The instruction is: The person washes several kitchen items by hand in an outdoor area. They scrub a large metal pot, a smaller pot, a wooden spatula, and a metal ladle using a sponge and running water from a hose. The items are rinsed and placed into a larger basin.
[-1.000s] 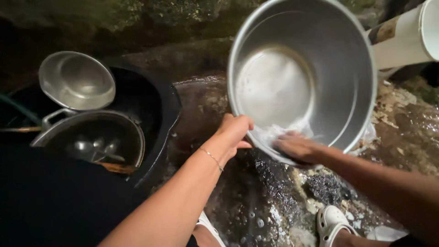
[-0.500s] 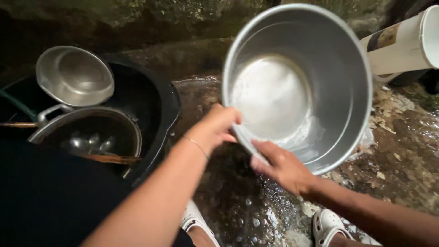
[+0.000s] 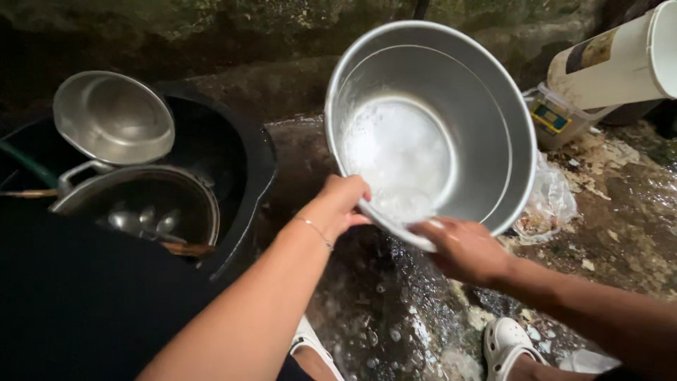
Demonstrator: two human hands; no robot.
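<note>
Since the earlier frame we have tipped the big steel pot (image 3: 451, 127) a little further left, its mouth facing us, and a clear plastic container (image 3: 553, 116) that it hid now shows at far right. Our right hand (image 3: 462, 248) has slid along to the pot's lowest rim, where its fingers and thumb are closed on the metal edge. Our left hand (image 3: 342, 201), a thin bracelet (image 3: 315, 231) on its wrist, has kept its place on the near left rim, fingers curled tight around the lip. We hold the pot tilted in the air above the wet stone ground (image 3: 395, 310), with soapy water pooled at the lower part of its inside and water splashing down just beneath it.

To the left sits a black tub (image 3: 240, 155), well apart from the pot. Inside it lie a smaller metal pot with a handle (image 3: 134, 201), holding several spoons (image 3: 144, 220), and beyond that a shallow steel bowl (image 3: 113, 116) leaning on the tub's far edge. A white cylinder (image 3: 620, 63) lies at far right, above the plastic container, and a crumpled clear bag (image 3: 550, 201) rests on the ground just right of the pot. White clogs (image 3: 508, 346) show near us at the bottom.
</note>
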